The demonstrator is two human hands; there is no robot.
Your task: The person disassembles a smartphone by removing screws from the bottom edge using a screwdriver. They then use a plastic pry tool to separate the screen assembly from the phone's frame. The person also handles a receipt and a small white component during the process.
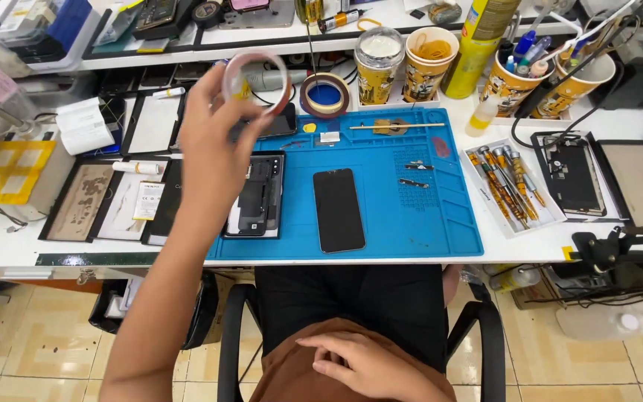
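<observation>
My left hand (213, 145) is raised over the left side of the blue work mat (426, 223) and holds a clear, reddish-edged roll of tape (256, 80) by its rim. Below the hand lies an opened phone body (256, 197) with its inner parts showing. A black phone screen (338, 210) lies flat on the mat beside it. My right hand (362, 365) rests on my lap, on brown cloth, fingers loosely spread and holding nothing.
A second roll of tape (325, 95) sits at the mat's far edge. A white tray of screwdrivers (511, 186) lies right of the mat. Patterned cups (429, 63) with tools, a yellow can (478, 45), and framed phone parts (106, 199) crowd the bench. Chair arms flank my lap.
</observation>
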